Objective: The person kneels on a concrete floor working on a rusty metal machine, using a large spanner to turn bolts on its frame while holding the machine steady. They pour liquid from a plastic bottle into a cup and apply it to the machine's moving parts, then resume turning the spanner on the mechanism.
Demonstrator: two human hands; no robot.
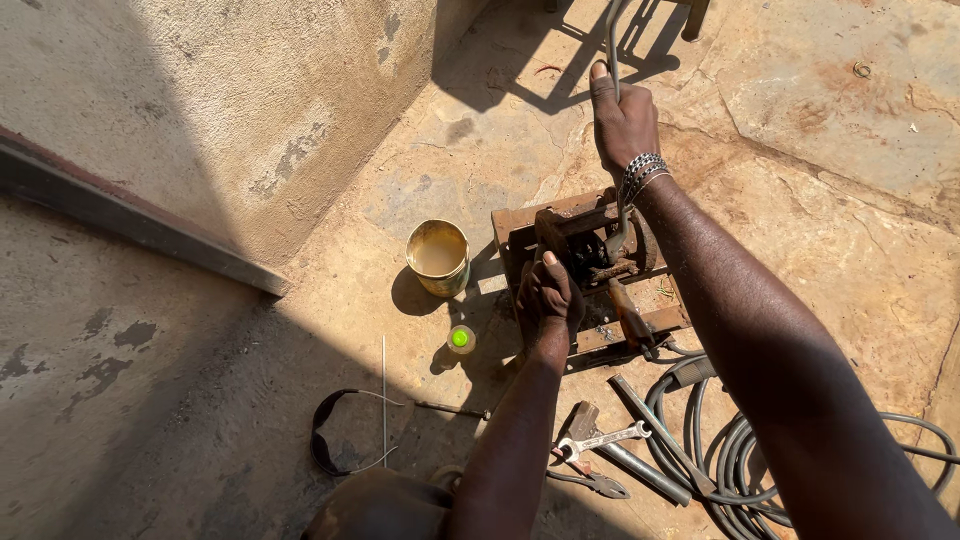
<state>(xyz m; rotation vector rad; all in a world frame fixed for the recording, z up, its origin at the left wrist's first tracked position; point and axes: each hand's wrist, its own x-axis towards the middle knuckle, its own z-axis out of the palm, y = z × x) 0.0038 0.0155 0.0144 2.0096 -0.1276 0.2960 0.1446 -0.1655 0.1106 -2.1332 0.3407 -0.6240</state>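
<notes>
A rusty metal machine point(600, 270) with a wooden base sits on the concrete floor. My right hand point(622, 118), with a beaded bracelet at the wrist, grips a long grey metal lever point(612, 40) that rises from the machine. My left hand point(548, 298) rests closed on the dark part at the machine's left front; what it holds is hidden by the fingers.
A round tin point(438, 256) of tan liquid and a small green-capped bottle point(461, 339) stand left of the machine. A spanner point(603, 440), pliers point(590, 484), a hammer, metal bars and coiled hose point(740, 450) lie near me. A thin rod and dark strap point(345, 430) lie left. A wall rises at left.
</notes>
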